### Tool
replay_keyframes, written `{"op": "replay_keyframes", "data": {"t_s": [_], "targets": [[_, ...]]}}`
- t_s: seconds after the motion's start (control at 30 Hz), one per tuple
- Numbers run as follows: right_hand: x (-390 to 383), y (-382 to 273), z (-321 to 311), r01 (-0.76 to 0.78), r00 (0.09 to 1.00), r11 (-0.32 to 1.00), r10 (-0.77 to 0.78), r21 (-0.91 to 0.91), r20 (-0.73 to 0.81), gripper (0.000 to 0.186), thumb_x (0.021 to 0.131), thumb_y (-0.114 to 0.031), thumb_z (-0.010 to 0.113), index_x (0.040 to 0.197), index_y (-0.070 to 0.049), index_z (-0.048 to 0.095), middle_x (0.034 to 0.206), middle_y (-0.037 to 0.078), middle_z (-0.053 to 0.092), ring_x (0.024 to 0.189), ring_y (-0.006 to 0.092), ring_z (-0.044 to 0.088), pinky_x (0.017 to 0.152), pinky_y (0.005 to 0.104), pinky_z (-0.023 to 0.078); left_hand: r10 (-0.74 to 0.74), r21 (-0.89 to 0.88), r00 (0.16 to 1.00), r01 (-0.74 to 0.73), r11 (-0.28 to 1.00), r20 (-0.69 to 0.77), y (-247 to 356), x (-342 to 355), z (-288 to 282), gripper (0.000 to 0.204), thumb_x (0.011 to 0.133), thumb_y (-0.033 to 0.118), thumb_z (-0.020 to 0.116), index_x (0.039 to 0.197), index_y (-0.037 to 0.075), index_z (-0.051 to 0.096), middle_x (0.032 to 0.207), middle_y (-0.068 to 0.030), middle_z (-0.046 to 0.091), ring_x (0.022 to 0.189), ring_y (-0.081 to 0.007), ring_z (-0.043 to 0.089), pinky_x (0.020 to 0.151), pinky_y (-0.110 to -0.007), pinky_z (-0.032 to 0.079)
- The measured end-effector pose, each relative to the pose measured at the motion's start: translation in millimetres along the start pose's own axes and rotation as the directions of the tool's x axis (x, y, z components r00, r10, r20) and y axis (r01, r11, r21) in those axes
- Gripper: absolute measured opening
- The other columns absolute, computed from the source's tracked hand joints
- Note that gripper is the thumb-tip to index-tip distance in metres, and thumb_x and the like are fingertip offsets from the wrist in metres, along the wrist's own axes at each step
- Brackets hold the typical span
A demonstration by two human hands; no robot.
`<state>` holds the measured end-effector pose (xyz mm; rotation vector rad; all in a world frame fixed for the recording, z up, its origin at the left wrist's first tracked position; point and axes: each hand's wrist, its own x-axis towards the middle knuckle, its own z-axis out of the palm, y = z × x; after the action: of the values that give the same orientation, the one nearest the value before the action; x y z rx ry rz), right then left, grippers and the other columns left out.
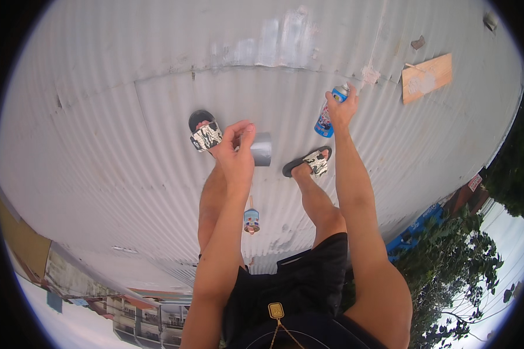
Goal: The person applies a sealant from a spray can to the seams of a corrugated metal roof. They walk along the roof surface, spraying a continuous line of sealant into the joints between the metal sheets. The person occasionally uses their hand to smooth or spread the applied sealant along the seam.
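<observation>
My left hand (pixel 239 148) is closed, fingers curled, at a silver-grey roll of tape (pixel 262 149) held over the roof between my feet. Part of the roll is hidden behind the hand. My right hand (pixel 344 106) grips a blue spray can (pixel 324 122) near its top, tilted, above my right foot. Behind my left forearm, a small blue paint can (pixel 251 221) stands on the roof between my legs, with a thin wooden handle rising from it.
Beneath me spreads a grey corrugated metal roof (pixel 128 151), with silvery smeared patches (pixel 279 43) ahead of a sheet seam. A wooden board (pixel 427 79) with pale smears lies at the far right. Trees (pixel 448 256) stand past the roof's right edge. I wear patterned slides (pixel 206 137).
</observation>
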<state>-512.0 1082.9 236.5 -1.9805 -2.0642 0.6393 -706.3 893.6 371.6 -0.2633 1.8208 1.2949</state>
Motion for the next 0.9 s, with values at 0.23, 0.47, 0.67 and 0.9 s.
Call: {"op": "replay_keyframes", "data": {"t_s": [0.23, 0.47, 0.67, 0.9], "targets": [[35, 61, -50, -0.049, 0.975, 0.999, 0.046, -0.008, -0.218, 0.064, 0.059, -0.021, 0.072, 0.119, -0.011, 0.049, 0.097, 0.021, 0.051, 0.086, 0.0363, 0.055, 0.078, 0.0437, 0.045, -0.010, 0.076, 0.999, 0.006, 0.997, 0.046, -7, -14, 16, 0.022, 0.088, 0.020, 0.058, 0.099, 0.001, 0.061, 0.090, -0.0057, 0.059, 0.087, -0.0119, 0.053, 0.083, -0.026, 0.039], [-8, 4, 26, -0.045, 0.999, 0.966, 0.043, 0.255, 0.016, 0.062, 0.059, -0.021, 0.072, 0.117, -0.012, 0.051, 0.094, 0.019, 0.050, 0.085, 0.0352, 0.054, 0.077, 0.0431, 0.045, 0.032, 0.121, 0.998, -0.040, 0.992, 0.062, -24, -17, 31, 0.025, 0.083, 0.022, 0.064, 0.097, 0.001, 0.062, 0.089, -0.0058, 0.059, 0.086, -0.0125, 0.053, 0.080, -0.025, 0.041], [10, 30, 7, -0.088, 0.992, 0.966, 0.108, 0.244, -0.071, 0.062, 0.059, -0.020, 0.072, 0.117, -0.010, 0.051, 0.095, 0.019, 0.050, 0.088, 0.0352, 0.054, 0.078, 0.0435, 0.045, 0.018, 0.109, 0.997, -0.026, 0.994, 0.076, -32, -22, 36, 0.024, 0.084, 0.020, 0.063, 0.097, 0.000, 0.061, 0.090, -0.0057, 0.060, 0.087, -0.0122, 0.054, 0.081, -0.025, 0.041], [52, 85, -68, 0.082, 0.943, 0.992, -0.047, 0.095, -0.330, 0.066, 0.060, -0.022, 0.074, 0.120, -0.007, 0.050, 0.102, 0.019, 0.051, 0.091, 0.0338, 0.054, 0.079, 0.0434, 0.045, 0.027, 0.115, 0.993, -0.041, 0.993, 0.114, -38, -26, 38, 0.024, 0.085, 0.020, 0.062, 0.098, -0.001, 0.060, 0.090, -0.0053, 0.060, 0.086, -0.0116, 0.054, 0.080, -0.025, 0.041]]}}
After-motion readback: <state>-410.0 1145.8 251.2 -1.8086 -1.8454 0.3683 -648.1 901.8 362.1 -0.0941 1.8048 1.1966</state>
